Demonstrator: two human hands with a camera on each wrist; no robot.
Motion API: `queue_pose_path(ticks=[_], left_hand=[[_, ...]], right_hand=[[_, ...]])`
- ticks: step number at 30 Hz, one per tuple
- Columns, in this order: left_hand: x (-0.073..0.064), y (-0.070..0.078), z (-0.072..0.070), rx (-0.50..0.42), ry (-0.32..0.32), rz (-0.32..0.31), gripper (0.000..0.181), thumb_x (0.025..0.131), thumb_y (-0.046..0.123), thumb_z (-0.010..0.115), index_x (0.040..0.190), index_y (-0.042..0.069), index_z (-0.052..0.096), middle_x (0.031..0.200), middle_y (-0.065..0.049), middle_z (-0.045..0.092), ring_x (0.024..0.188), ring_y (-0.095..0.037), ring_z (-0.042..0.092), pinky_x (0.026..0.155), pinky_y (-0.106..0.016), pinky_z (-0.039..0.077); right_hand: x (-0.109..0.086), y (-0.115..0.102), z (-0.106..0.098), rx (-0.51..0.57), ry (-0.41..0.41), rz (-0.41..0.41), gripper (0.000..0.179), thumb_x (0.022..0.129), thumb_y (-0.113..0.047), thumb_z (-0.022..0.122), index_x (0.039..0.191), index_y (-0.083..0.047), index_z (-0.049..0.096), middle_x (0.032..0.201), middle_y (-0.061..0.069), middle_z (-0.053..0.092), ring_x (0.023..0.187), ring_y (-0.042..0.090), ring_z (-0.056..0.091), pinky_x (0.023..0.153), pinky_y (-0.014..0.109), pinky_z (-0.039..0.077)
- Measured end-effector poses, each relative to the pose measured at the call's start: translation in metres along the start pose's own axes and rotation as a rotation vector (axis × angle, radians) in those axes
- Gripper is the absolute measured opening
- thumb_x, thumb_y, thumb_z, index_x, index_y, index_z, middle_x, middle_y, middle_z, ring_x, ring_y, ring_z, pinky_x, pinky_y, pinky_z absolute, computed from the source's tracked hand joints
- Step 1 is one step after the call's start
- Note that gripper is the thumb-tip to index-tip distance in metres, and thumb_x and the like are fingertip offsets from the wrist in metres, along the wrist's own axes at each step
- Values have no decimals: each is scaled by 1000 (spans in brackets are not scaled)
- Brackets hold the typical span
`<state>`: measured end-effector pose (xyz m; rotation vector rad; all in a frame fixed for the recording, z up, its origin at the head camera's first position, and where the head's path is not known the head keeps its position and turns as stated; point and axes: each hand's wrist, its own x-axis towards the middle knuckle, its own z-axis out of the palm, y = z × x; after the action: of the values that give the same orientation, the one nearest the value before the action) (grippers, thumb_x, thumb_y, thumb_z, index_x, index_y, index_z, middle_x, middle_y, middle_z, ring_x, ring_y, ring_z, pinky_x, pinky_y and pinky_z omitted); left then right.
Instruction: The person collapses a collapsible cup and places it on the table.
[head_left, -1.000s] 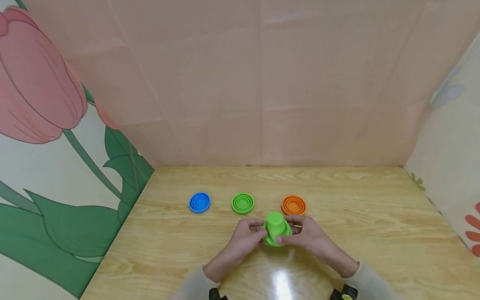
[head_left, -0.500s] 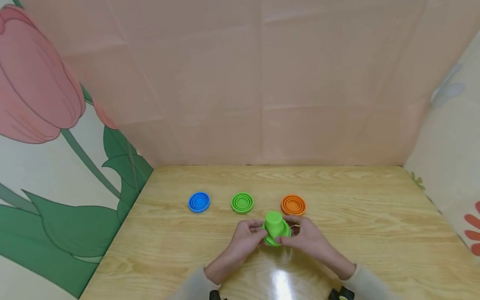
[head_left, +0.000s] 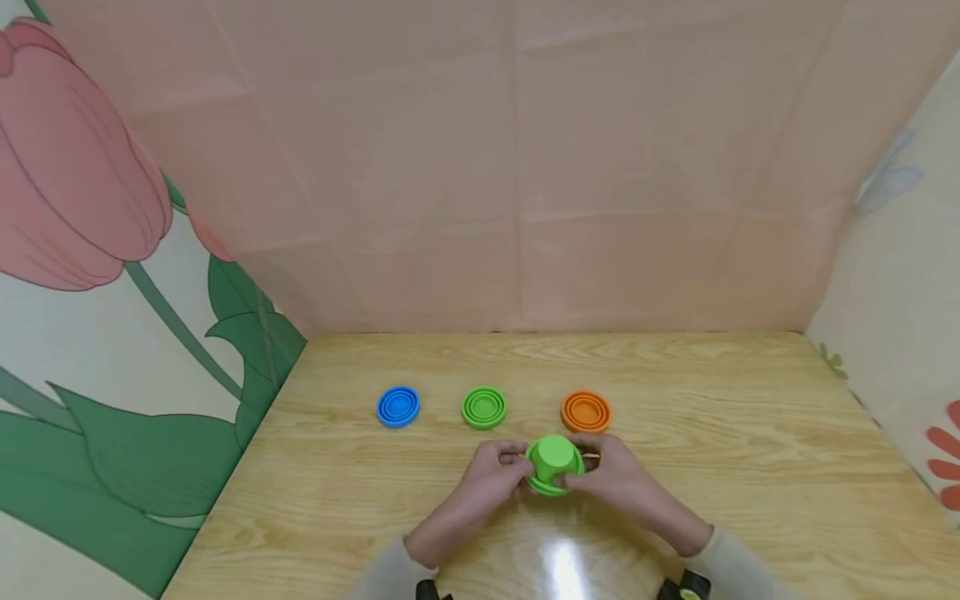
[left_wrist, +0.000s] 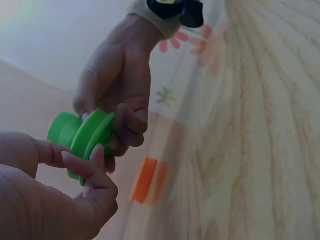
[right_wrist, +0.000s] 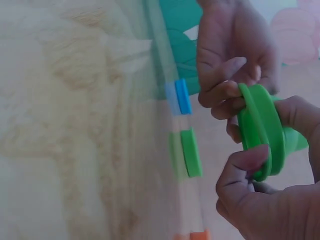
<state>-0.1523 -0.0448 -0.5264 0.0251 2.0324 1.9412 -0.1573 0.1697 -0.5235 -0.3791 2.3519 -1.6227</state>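
Observation:
Between both hands is a green collapsible cup (head_left: 556, 452), held off the table with its narrow base upward and its wide rim below. My left hand (head_left: 491, 473) pinches the rim from the left, thumb on top. On the other side, my right hand (head_left: 611, 471) grips the rim, its thumb at the foot of the raised base. In the left wrist view the cup (left_wrist: 92, 131) looks partly folded, with a stub of base beyond the thick rim. The right wrist view shows fingers of both hands curled round the cup's rim (right_wrist: 257, 132).
Flattened ringed discs like folded cups lie in a row behind the hands: a blue one (head_left: 398, 407), a green one (head_left: 483, 407) and an orange one (head_left: 586, 412), the last close to the right fingers. A wooden table (head_left: 712, 400) meets a pink backdrop (head_left: 517, 208) at its far edge.
The raised base of the held green cup looks lower and faces the head camera more than before. Both hands keep about the same place on the rim. The row of discs has not moved.

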Motion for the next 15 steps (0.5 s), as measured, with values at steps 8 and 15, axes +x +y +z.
queue_pose_path(ticks=[8, 15], left_hand=[[6, 0, -10, -103, -102, -15, 44, 91, 3, 69, 134, -7, 63, 92, -4, 74, 76, -10, 66, 67, -17, 56], [14, -2, -22, -171, -128, -34, 48, 94, 4, 66, 140, -9, 58, 103, -6, 70, 84, -11, 67, 74, -18, 59]], right_hand=[[7, 9, -16, 75, -94, 58, 74, 87, -21, 86, 145, 10, 52, 134, 22, 69, 113, 24, 70, 91, 24, 62], [10, 13, -27, 308, -149, 90, 66, 95, -15, 78, 145, 14, 46, 125, 14, 69, 107, 18, 72, 95, 31, 65]])
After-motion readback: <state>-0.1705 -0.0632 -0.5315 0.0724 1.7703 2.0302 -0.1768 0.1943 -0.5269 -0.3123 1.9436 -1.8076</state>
